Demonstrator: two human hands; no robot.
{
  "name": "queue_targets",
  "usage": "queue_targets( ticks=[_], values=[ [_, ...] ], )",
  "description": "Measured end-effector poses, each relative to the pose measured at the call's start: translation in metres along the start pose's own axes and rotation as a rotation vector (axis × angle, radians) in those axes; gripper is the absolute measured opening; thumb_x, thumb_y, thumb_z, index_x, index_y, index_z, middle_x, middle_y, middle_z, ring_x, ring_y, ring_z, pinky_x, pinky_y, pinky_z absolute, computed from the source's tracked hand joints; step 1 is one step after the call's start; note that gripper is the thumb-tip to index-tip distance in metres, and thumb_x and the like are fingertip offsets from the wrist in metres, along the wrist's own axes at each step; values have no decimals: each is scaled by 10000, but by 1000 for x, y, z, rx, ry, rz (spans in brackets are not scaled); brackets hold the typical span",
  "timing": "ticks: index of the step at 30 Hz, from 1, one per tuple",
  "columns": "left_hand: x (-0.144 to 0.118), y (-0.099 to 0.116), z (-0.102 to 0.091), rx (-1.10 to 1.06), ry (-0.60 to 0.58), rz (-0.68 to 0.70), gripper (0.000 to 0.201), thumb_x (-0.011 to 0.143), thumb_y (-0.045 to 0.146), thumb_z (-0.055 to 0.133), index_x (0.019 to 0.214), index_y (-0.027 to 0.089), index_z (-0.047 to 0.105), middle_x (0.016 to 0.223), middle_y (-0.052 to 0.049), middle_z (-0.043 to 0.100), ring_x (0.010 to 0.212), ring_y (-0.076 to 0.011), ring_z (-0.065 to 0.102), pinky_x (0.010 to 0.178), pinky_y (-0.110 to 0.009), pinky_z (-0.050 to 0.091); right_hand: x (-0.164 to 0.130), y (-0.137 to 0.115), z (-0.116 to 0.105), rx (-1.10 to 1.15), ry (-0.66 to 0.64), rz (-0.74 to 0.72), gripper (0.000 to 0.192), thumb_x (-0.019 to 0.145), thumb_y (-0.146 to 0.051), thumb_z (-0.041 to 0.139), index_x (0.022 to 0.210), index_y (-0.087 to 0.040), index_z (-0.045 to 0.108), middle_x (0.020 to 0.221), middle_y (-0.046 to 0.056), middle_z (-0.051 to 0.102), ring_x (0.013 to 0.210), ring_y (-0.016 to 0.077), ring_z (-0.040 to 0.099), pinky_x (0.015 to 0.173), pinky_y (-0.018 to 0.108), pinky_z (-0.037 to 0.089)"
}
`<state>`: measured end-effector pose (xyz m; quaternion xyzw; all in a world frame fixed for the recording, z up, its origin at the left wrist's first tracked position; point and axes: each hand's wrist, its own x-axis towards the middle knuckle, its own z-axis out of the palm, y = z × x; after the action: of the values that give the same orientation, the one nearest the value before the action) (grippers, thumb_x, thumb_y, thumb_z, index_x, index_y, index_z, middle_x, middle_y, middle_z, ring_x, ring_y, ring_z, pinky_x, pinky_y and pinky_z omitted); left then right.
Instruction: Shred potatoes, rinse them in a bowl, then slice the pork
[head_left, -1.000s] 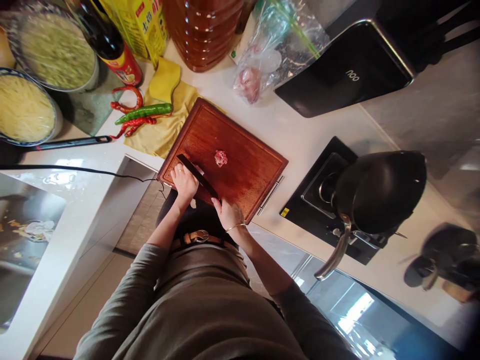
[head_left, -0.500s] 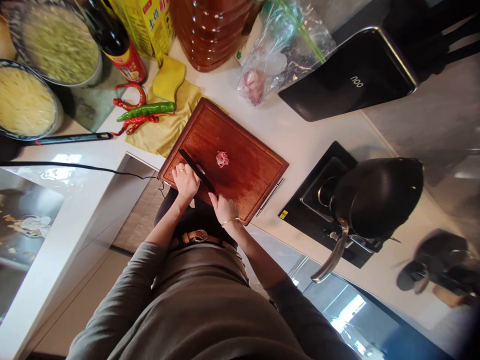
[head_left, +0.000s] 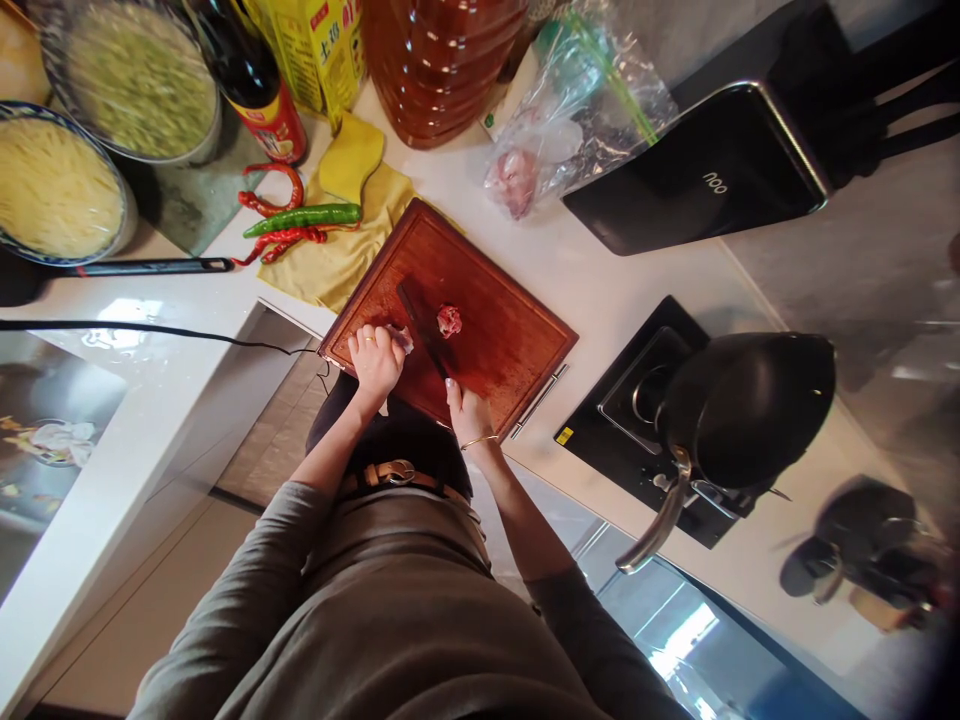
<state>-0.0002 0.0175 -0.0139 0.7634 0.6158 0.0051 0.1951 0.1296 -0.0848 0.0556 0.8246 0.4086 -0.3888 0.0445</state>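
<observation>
A dark red wooden cutting board [head_left: 495,330] lies on the white counter in front of me. My right hand [head_left: 466,408] grips the handle of a dark knife [head_left: 421,325] whose blade points up the board. My left hand [head_left: 375,358] presses down on a pale piece of meat [head_left: 401,338] at the board's near left edge, just left of the blade. A small chunk of red meat [head_left: 449,320] sits mid-board, right of the blade.
Red and green chillies [head_left: 296,222] lie on a yellow cloth. Two bowls of shredded food [head_left: 56,190], sauce bottles, an oil jug [head_left: 442,60] and a plastic bag with meat [head_left: 540,150] stand behind. A black wok [head_left: 742,405] sits on the stove at right.
The knife has swung from lying diagonally across the board's near left corner to pointing more upright between my hands. My left hand now covers a pale piece of meat.
</observation>
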Motion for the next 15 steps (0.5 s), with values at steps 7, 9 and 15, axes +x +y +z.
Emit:
queue_targets(
  ticks=[7, 9, 15],
  values=[
    [0, 1, -2, 3, -13, 0, 220, 844, 259, 365, 873, 125, 536, 957, -172, 562, 986, -314, 508, 858, -454, 337, -9, -24, -1, -218, -49, 41, 585, 927, -552, 227, 988, -156, 653, 840, 130, 700, 778, 198, 652, 640, 241, 375],
    [0, 0, -1, 0, -3, -2, 208, 835, 252, 379, 876, 124, 537, 961, -172, 562, 985, -315, 509, 857, -454, 341, -8, -29, -1, -257, -47, 41, 596, 919, -569, 216, 984, -160, 645, 842, 133, 697, 774, 198, 654, 647, 245, 383],
    [0, 0, 0, -6, -2, -2, 202, 825, 246, 389, 891, 127, 538, 981, -174, 560, 992, -319, 506, 860, -458, 337, -13, -20, 0, -299, -80, 70, 578, 915, -569, 235, 1007, -155, 628, 849, 138, 698, 779, 201, 661, 644, 246, 391]
  ],
)
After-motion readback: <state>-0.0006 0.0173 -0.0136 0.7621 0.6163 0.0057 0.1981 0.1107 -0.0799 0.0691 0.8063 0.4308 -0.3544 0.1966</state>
